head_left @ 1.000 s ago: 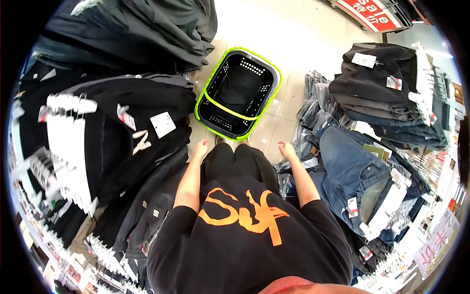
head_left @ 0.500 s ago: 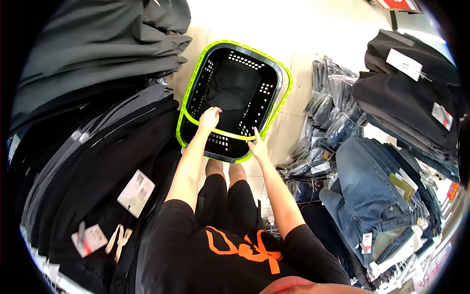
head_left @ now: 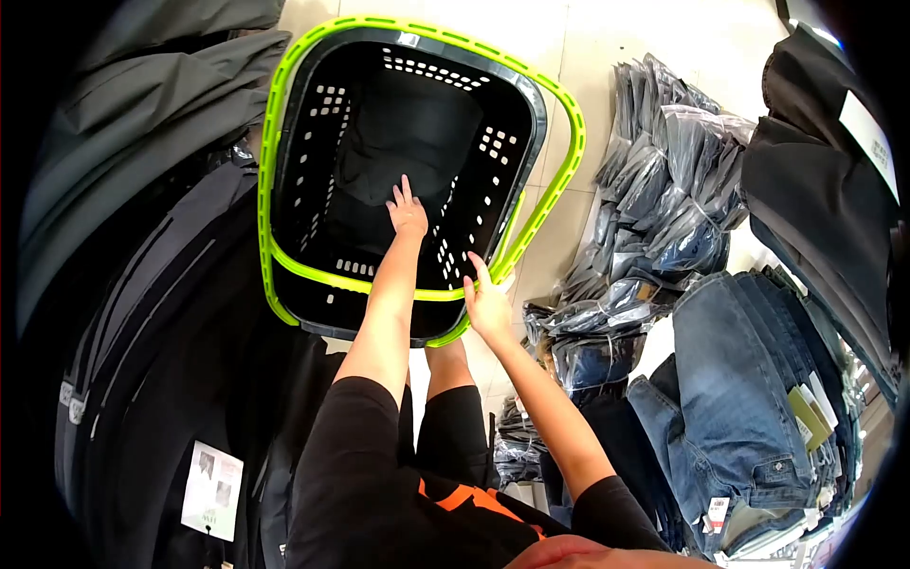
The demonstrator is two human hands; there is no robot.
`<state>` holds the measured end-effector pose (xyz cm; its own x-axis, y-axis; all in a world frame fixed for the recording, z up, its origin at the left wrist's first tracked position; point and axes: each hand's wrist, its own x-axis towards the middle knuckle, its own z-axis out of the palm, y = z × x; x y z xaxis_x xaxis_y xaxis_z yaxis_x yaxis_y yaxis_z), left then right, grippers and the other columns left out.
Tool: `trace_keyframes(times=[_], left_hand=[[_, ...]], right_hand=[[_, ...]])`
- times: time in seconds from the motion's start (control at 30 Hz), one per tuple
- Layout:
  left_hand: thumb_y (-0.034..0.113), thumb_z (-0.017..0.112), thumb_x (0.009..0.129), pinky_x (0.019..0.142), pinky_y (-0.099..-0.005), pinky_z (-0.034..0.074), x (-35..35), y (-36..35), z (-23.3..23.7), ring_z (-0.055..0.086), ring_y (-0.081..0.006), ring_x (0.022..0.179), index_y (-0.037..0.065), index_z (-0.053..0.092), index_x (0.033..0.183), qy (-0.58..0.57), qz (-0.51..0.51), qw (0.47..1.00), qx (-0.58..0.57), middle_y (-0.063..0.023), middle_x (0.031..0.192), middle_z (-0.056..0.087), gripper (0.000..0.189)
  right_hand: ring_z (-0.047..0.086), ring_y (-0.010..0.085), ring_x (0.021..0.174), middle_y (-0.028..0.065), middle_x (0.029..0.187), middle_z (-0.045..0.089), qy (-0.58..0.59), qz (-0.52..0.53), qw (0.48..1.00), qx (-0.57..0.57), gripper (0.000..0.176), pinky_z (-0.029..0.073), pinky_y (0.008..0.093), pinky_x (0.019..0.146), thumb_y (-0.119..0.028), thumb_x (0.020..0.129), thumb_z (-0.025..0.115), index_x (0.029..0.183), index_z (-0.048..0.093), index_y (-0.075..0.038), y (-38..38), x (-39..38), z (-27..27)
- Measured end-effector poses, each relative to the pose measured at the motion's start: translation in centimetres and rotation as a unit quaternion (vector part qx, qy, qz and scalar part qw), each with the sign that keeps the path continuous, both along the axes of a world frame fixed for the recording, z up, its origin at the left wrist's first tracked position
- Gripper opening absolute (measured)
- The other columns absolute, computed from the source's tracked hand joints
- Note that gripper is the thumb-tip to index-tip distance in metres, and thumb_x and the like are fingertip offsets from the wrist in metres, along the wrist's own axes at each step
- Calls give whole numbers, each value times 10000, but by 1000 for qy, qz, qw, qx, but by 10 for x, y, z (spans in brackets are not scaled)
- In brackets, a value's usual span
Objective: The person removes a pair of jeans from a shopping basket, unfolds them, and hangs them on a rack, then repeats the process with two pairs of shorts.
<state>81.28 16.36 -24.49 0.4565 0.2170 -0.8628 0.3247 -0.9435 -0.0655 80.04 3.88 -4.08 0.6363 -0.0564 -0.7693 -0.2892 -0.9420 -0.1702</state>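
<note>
A black shopping basket (head_left: 313,204) with lime-green trim stands in front of my legs, tilted in view. Folded black cloth (head_left: 408,128) lies on its bottom. My left hand (head_left: 409,214) reaches over the near rim into the basket, fingers spread, just above or at the edge of the cloth; contact cannot be made out. At the near right corner, my right hand (head_left: 487,302) grips the basket by its green handle (head_left: 355,282), with thumb and a finger showing on the inner side.
Dark trousers with tags (head_left: 142,351) are heaped along the left. Plastic-wrapped bundles (head_left: 654,190) stack on the right floor. Folded blue jeans (head_left: 735,379) and black trousers (head_left: 815,161) lie farther right. Pale floor tiles (head_left: 531,38) show behind the basket.
The basket appears larger and nearer, shifted up and left in view. My left hand has left the green handle and opened inside the basket. The right hand stays at the near right corner.
</note>
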Motion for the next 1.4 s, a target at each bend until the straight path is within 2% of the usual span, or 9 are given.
trace_keyframes(times=[0.13,0.2,0.43,0.6,0.83,1.13,1.27,1.33,1.4], left_hand=[[194,436,801,877,-374,334,-4,12,-24,363,-242,1129,61,570,950,-209,220,947,-102,-61,1320,248,240],[92,488,760,751,-325,436,15,25,11,554,-288,825,15,603,750,-343,268,899,-56,-117,955,570,139],[70,516,767,694,-243,441,41,68,205,589,-184,788,-5,598,881,-462,420,744,-240,-176,857,590,159],[34,481,784,734,-248,427,10,30,400,567,-100,710,-12,598,898,-451,503,604,-424,-102,854,618,170],[-9,496,681,516,-269,386,-50,-22,647,507,-157,548,104,643,870,-136,48,476,-868,-66,634,562,265],[117,393,843,828,-236,388,-121,-21,655,532,-120,903,11,538,1012,-17,105,710,-696,-61,911,592,247],[85,456,774,742,-254,432,-148,13,613,568,-136,788,-4,575,800,-113,297,749,-581,-75,819,601,151],[93,518,750,692,-224,426,-160,18,583,543,-89,747,44,532,941,-116,508,634,-572,-34,765,575,198],[93,548,728,742,-266,424,-160,13,556,523,-117,852,62,465,1063,-220,506,679,-485,-52,853,552,346]], right_hand=[[378,418,1045,289,1249,155,5,8,999,33,439,378,451,793,-354,786,459,1197,306,-378,-5,0,-4],[508,433,847,292,1231,125,6,72,997,-6,424,430,409,769,-331,807,456,1195,288,-352,-3,2,-3],[363,389,1084,244,1148,422,56,111,981,150,596,296,359,932,-310,747,542,1269,264,-242,-33,3,-44],[366,366,1108,240,1276,240,-91,-46,976,191,762,312,360,927,-163,714,570,1312,103,-238,5,59,99],[382,352,1095,229,1255,273,-187,13,879,438,730,324,357,911,-145,721,555,1306,128,-229,10,16,309],[403,334,1078,214,1227,314,-188,34,845,500,689,341,353,891,-123,729,536,1299,160,-217,-52,-75,404],[412,326,1070,207,1215,333,-199,19,838,507,672,348,351,882,-113,732,527,1295,174,-212,-75,-105,417],[417,322,1066,204,1209,342,-202,11,838,506,663,352,350,877,-108,734,523,1294,181,-210,-85,-117,419],[421,318,1062,201,1203,351,-210,3,838,504,655,356,349,873,-103,736,518,1292,188,-207,-94,-126,420]])
